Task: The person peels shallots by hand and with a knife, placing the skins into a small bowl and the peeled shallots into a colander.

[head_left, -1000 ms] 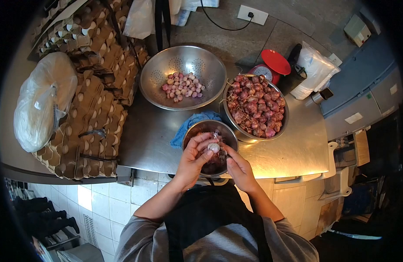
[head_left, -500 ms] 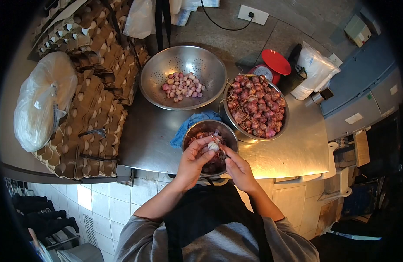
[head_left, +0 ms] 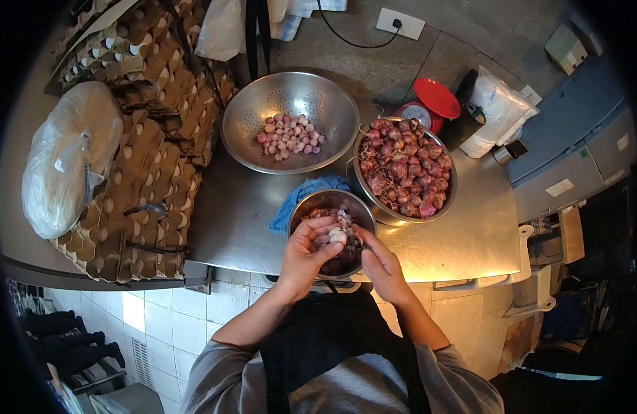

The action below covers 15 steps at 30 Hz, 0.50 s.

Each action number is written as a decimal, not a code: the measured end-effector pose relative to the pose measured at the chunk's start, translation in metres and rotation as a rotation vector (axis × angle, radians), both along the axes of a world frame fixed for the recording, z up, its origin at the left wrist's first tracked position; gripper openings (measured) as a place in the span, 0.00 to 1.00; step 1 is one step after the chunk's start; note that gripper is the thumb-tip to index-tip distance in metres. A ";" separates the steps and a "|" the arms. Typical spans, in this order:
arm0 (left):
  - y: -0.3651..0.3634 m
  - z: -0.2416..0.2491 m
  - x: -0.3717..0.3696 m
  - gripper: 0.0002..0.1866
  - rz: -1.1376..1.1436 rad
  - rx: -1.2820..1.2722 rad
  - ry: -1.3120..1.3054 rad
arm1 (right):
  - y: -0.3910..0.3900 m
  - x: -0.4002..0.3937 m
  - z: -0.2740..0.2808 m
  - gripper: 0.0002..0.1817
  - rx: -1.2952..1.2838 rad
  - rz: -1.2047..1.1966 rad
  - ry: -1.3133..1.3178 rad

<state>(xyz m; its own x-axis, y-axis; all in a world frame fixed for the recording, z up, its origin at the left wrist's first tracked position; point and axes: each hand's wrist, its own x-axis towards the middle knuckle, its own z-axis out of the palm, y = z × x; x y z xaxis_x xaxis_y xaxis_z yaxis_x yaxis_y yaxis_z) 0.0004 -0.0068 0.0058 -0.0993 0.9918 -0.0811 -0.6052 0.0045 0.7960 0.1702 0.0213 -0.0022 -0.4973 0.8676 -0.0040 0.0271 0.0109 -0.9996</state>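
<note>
My left hand (head_left: 306, 254) is pinched around a pale, peeled-looking shallot (head_left: 337, 236), held over a small steel bowl (head_left: 368, 215). Close beside it, my right hand (head_left: 383, 269) is over the bowl's right rim, thumb and fingers apart, with nothing visible between them. Inside the bowl lie loose reddish-purple skins (head_left: 342, 215), partly hidden by my hands. Just behind to the right, a larger steel bowl (head_left: 453, 196) is heaped with unpeeled red shallots (head_left: 403, 165). A steel colander (head_left: 249, 114) farther back holds pinkish peeled shallots (head_left: 289, 136).
A blue cloth (head_left: 291, 207) is tucked behind the small bowl on the steel table (head_left: 463, 241). Egg trays (head_left: 142, 186) and a plastic-wrapped bundle (head_left: 70, 159) stand at the left. A red scale (head_left: 435, 100) and white bag (head_left: 494, 114) are at the back right.
My right hand has drawn slightly back to the right from the shallot, and its fingers have parted. My left hand keeps the shallot, which has shifted slightly lower.
</note>
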 end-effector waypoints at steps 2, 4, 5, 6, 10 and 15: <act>0.000 0.000 0.000 0.20 -0.001 0.008 -0.004 | -0.007 -0.003 0.005 0.23 0.007 0.023 -0.053; 0.000 -0.003 0.000 0.20 -0.005 0.018 -0.003 | -0.009 -0.005 0.005 0.23 0.015 0.039 -0.064; -0.001 -0.002 0.001 0.20 -0.011 0.021 0.000 | -0.008 -0.005 0.003 0.23 0.013 0.041 -0.059; -0.001 0.000 0.001 0.19 -0.017 0.023 0.002 | -0.007 -0.005 0.001 0.23 0.011 0.042 -0.055; -0.001 -0.002 0.003 0.18 -0.029 0.030 -0.020 | -0.001 0.000 -0.001 0.23 -0.188 -0.008 -0.002; -0.002 -0.007 0.001 0.17 -0.016 -0.014 -0.071 | -0.007 -0.003 0.011 0.24 0.069 0.040 -0.033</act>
<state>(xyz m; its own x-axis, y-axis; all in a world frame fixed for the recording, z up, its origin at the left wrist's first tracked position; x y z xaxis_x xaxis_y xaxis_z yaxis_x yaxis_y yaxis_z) 0.0012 -0.0092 -0.0010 -0.0766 0.9919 -0.1012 -0.6596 0.0256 0.7512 0.1671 0.0143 0.0090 -0.5319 0.8460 0.0376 0.0587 0.0812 -0.9950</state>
